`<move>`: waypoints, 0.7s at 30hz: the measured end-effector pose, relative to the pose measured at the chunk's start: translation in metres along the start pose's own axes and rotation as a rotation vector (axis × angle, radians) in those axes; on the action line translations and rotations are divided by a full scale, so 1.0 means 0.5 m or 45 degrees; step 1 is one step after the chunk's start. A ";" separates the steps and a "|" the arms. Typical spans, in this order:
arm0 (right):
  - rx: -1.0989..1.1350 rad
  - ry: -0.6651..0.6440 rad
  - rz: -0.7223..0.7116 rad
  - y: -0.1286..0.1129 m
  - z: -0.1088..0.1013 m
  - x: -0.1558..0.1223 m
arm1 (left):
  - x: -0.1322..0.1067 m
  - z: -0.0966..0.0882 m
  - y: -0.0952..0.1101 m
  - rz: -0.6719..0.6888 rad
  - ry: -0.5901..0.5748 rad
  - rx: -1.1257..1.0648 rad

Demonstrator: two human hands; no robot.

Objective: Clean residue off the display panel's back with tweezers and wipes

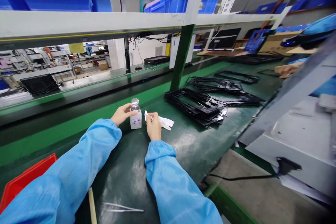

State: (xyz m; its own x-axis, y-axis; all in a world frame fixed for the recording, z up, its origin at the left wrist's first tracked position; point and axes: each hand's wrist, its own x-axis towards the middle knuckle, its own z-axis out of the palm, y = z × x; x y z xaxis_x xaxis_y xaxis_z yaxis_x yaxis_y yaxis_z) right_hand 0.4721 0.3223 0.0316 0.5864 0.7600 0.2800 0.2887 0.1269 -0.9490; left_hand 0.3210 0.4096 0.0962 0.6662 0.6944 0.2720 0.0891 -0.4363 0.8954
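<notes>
My left hand (123, 113) is closed around the upper part of a small white dispenser bottle (135, 120), which stands upright on the green bench and has a round metal top. Just right of the bottle, my right hand (154, 126) pinches a white wipe (166, 123). One corner of the wipe sticks up above the fingers toward the bottle, and the rest trails out to the right. Metal tweezers (123, 208) lie on the bench between my forearms.
Stacked black plastic frames (195, 106) lie to the right of my hands. A red bin (28, 178) sits at the lower left, near a pale stick (92, 206). A green post (182, 57) rises behind the bench. Another person's hand (288, 69) shows at far right.
</notes>
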 end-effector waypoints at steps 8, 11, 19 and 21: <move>0.178 -0.282 -0.112 -0.009 -0.006 0.016 | -0.009 -0.034 0.028 -0.089 -0.205 -0.117; 0.217 -0.338 -0.192 -0.015 0.005 0.009 | -0.013 -0.043 0.035 -0.093 -0.197 -0.106; 0.123 -0.245 -0.281 -0.025 0.027 -0.013 | -0.030 0.003 0.033 -0.007 0.253 -0.047; 0.082 -0.203 -0.284 -0.026 0.028 -0.016 | -0.035 0.029 0.029 0.002 0.378 -0.063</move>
State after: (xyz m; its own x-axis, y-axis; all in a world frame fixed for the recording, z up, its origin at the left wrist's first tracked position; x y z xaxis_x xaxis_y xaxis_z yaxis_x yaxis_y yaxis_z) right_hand 0.4530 0.3235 0.0398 0.3856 0.7989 0.4615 0.3455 0.3387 -0.8752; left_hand 0.3214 0.3829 0.0993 0.4200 0.8340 0.3578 0.0477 -0.4140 0.9090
